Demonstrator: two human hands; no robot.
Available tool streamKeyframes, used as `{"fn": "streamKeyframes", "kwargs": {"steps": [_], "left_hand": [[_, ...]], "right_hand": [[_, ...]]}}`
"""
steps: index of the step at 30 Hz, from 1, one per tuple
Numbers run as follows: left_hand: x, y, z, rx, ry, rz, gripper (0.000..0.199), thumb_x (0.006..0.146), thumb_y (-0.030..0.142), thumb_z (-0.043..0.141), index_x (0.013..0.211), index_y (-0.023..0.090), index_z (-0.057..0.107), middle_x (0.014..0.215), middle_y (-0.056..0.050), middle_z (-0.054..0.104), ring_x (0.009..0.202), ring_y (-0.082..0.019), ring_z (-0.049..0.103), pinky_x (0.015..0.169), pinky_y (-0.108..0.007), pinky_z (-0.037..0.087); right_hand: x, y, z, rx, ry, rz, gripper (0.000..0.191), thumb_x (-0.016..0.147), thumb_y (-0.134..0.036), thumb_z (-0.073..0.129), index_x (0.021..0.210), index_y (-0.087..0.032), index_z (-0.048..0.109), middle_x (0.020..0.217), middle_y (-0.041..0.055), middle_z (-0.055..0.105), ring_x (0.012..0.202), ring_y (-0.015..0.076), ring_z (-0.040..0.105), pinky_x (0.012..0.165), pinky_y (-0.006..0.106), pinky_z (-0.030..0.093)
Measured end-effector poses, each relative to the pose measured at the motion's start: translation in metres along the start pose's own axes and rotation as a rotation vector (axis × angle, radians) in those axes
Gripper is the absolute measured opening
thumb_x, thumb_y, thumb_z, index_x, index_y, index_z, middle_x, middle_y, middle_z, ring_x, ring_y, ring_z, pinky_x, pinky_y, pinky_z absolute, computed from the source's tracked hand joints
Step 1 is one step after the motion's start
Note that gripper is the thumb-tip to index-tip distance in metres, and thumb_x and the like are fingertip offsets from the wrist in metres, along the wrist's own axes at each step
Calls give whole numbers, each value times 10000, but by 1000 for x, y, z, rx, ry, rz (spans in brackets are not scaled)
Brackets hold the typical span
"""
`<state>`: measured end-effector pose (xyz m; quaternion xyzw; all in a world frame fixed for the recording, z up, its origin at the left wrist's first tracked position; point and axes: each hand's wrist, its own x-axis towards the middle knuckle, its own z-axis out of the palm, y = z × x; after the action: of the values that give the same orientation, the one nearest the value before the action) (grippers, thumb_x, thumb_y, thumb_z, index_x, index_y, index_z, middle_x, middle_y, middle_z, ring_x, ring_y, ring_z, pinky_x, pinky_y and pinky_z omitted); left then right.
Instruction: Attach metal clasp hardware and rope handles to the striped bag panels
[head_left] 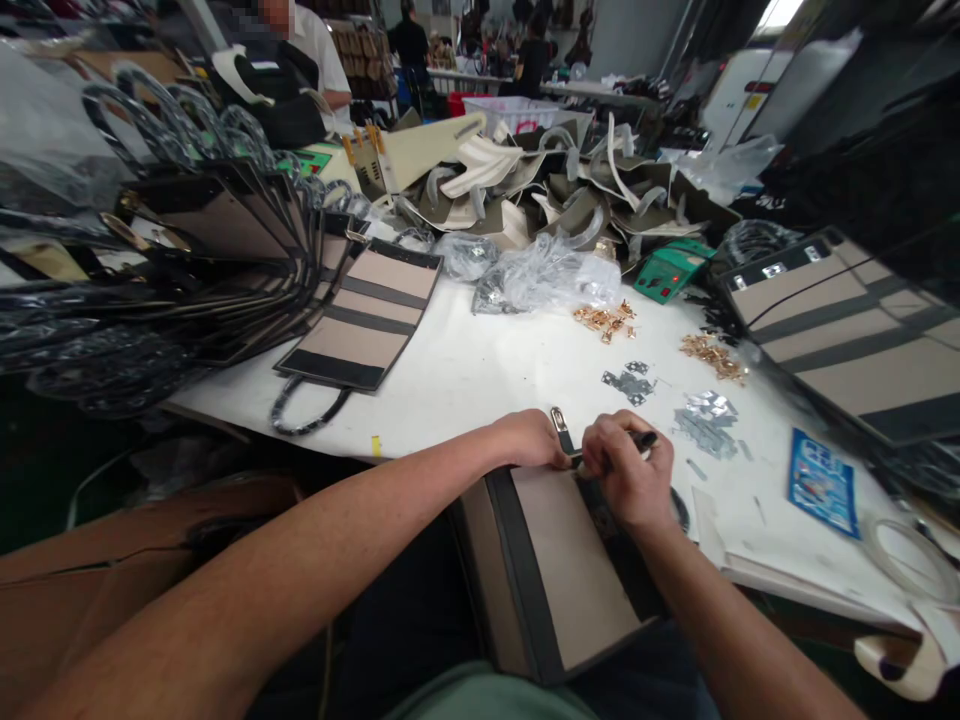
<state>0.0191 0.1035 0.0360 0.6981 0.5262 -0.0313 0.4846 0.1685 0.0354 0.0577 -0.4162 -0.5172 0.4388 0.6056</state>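
Note:
A beige and black bag panel (pixel 574 570) lies across my lap, its far end resting at the table's edge. My left hand (pixel 531 440) is closed on that far edge, thumb and fingers pinching it. Just past the fingertips, a black tab with a gold metal clasp (pixel 557 420) sticks up. My right hand (pixel 628 468) is closed in a fist over the panel's edge beside it, around a slim tool with a dark handle end (pixel 643 439). The tool's working tip is hidden by the fingers. A dark handle loop (pixel 680 510) shows partly behind my right wrist.
On the white table (pixel 480 375) lie gold fittings (pixel 606 320), more gold pieces (pixel 712 357), metal plates (pixel 705 422), a blue packet (pixel 823 482) and a green box (pixel 673 270). Similar bag panels are stacked left (pixel 247 230). A tape roll (pixel 911 560) sits right. People are further back.

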Motion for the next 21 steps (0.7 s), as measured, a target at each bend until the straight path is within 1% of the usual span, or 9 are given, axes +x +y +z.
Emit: {"fn": "streamKeyframes", "kwargs": {"steps": [5,9,11,13,15,16,17,19,21], "left_hand": [[1,0,1,-10,10,-3,193,696,394,774,719,203,760,697,10,678,702,-167,599,579,-249,398],[0,0,1,9,16,-9,212,689,416,782,705,205,757,656,18,646,700,-166,598,590,-243,403],[-1,0,1,25,30,-14,238,687,440,778,727,206,764,669,13,650,714,-176,609,600,-249,412],[0,0,1,40,46,-8,256,685,456,771,743,206,766,697,7,664,738,-188,619,618,-255,420],[1,-2,2,54,52,11,248,680,446,769,747,207,764,728,8,677,764,-191,625,646,-254,430],[1,-2,3,60,53,23,238,682,437,766,750,209,763,745,11,683,775,-188,627,661,-250,435],[2,-3,3,66,52,32,232,688,432,759,757,210,764,758,15,686,781,-184,628,672,-245,438],[1,-3,4,81,50,38,239,708,439,742,770,209,767,765,18,686,769,-175,628,667,-238,437],[0,-3,5,99,52,28,270,727,461,722,790,204,774,757,13,686,740,-172,627,637,-239,429]], "right_hand": [[0,8,-4,34,45,-21,347,939,-354,636,661,-239,461,531,-59,472,454,123,446,448,265,360],[-2,14,-3,-113,16,90,358,940,-379,625,635,-227,513,498,-51,503,448,127,455,480,277,386],[-1,11,-7,-171,18,88,383,944,-389,612,613,-224,516,488,-44,511,455,131,465,499,283,392],[4,4,-16,-248,84,54,398,944,-397,609,601,-224,508,481,-43,510,451,130,456,500,282,383],[10,0,-30,-418,161,29,396,927,-422,626,604,-226,509,483,-48,498,454,133,443,497,280,365],[14,0,-38,-548,171,22,387,911,-438,640,609,-226,520,493,-47,499,464,137,448,503,281,360],[16,2,-47,-704,149,22,374,893,-449,653,617,-226,536,511,-41,513,482,145,466,517,284,358],[19,11,-65,-1026,24,47,328,863,-465,675,652,-229,590,600,-12,590,553,179,536,557,301,376],[16,22,-81,-1254,-119,64,248,852,-473,687,778,-237,681,778,38,688,693,235,623,621,336,428]]}}
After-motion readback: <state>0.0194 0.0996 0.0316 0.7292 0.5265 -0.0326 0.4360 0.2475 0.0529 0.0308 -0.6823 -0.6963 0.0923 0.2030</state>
